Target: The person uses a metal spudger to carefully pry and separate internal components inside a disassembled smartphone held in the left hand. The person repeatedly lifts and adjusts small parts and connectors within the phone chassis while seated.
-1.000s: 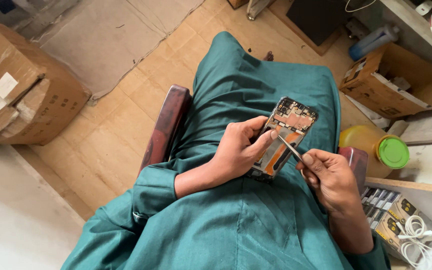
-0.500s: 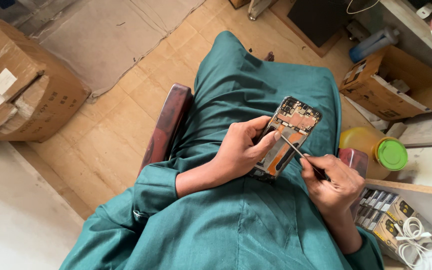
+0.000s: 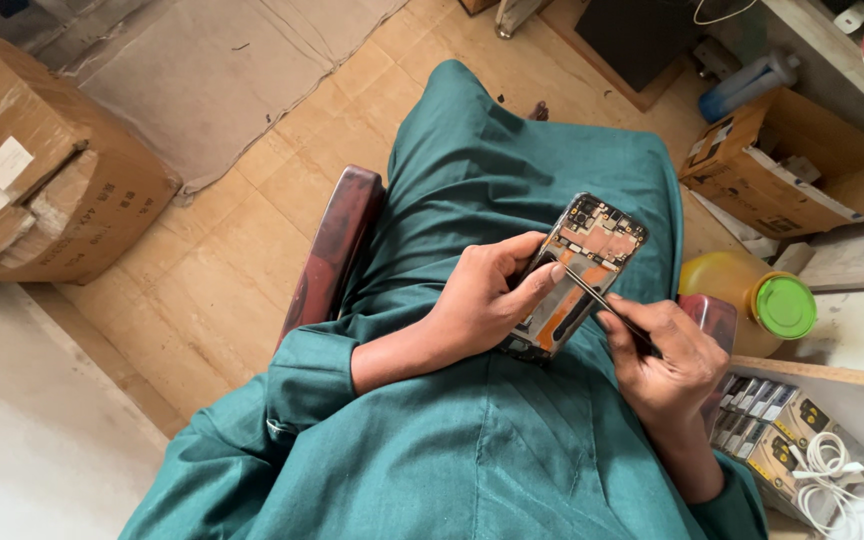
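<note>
my left hand (image 3: pixel 477 305) grips the opened black phone with exposed orange internals (image 3: pixel 577 275); my right hand (image 3: pixel 667 360) pinches thin metal tweezers (image 3: pixel 602 300), which could slip and scratch the board.

1. Tan tiled floor (image 3: pixel 202 290), daylit, partly covered by a grey mat (image 3: pixel 212 70).
2. Dark red chair (image 3: pixel 337 250) at centre.
3. Taped cardboard box (image 3: pixel 42 190) at left.
4. Open carton (image 3: pixel 782 165) beside a wooden shelf (image 3: pixel 832 65) at right.
</note>
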A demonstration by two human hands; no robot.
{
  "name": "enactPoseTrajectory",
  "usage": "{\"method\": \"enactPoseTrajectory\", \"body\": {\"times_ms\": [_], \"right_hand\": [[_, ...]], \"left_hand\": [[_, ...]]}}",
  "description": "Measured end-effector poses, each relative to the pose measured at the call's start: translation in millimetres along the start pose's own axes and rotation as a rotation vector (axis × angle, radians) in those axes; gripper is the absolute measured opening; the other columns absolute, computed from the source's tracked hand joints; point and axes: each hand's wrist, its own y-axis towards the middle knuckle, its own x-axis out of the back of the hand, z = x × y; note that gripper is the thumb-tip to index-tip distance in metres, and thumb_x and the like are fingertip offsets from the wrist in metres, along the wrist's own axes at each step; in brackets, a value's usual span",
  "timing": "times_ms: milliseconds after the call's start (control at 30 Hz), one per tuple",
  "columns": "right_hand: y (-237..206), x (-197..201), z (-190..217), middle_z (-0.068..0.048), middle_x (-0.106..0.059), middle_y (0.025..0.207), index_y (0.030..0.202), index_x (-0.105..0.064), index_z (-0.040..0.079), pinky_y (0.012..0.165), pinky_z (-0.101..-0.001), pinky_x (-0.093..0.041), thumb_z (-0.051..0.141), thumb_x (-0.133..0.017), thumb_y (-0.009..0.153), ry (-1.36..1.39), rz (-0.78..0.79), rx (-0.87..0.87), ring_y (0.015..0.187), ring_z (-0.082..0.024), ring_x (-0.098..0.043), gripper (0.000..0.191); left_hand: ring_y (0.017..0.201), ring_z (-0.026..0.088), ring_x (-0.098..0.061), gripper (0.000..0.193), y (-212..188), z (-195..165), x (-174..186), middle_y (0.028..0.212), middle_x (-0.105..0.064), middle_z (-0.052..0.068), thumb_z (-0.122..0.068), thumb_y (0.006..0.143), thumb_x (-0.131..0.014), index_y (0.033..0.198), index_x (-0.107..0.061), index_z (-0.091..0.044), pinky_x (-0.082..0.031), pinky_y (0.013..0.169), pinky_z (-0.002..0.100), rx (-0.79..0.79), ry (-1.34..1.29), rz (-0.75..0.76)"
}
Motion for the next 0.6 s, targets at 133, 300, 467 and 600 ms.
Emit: {"method": "enactPoseTrajectory", "body": {"times_ms": [133,300,467,600], "right_hand": [[-2.3,-1.8,0.6,-0.009,-0.067,0.085,0.114,-0.072,0.002,0.064,-0.0265,-0.048,0.005,-0.077,0.097,0.016,-0.010,-0.016,0.070,-0.014,-0.061,0.017],[-5.6,-2.0,-2.7,-0.006,-0.064,0.080,0.115,-0.074,0.002,0.060,-0.0226,-0.045,0.004,-0.075,0.098,0.039,0.021,-0.046,0.068,-0.011,-0.058,0.017],[-10.0,-5.7,-4.0,-0.002,-0.066,0.078,0.112,-0.074,-0.001,0.061,-0.0201,-0.042,0.004,-0.073,0.099,0.150,-0.011,-0.204,0.067,-0.004,-0.054,0.014],[-14.0,-6.7,-4.9,0.001,-0.062,0.070,0.108,-0.072,-0.004,0.058,-0.0178,-0.041,0.007,-0.070,0.101,0.308,0.005,-0.344,0.062,-0.001,-0.054,0.013]], "left_hand": [[0.080,0.000,-0.056,0.025,-2.0,-0.8,2.3,0.087,-0.070,0.001,-0.017,0.103,-0.065,0.119,-0.065,0.002,-0.052,0.069,0.023,-0.021,-0.043,0.036],[0.082,0.000,-0.058,0.026,-2.0,-2.8,2.3,0.088,-0.071,0.002,-0.017,0.102,-0.065,0.121,-0.065,0.002,-0.053,0.070,0.023,-0.022,-0.014,0.032],[0.082,0.001,-0.058,0.026,-1.6,-5.0,2.0,0.088,-0.072,0.002,-0.017,0.102,-0.065,0.121,-0.065,0.002,-0.053,0.070,0.023,-0.024,-0.013,0.034],[0.079,0.001,-0.056,0.025,-2.5,-7.1,1.8,0.085,-0.070,0.004,-0.016,0.101,-0.065,0.119,-0.065,0.002,-0.053,0.069,0.024,-0.032,0.026,0.029]]}}
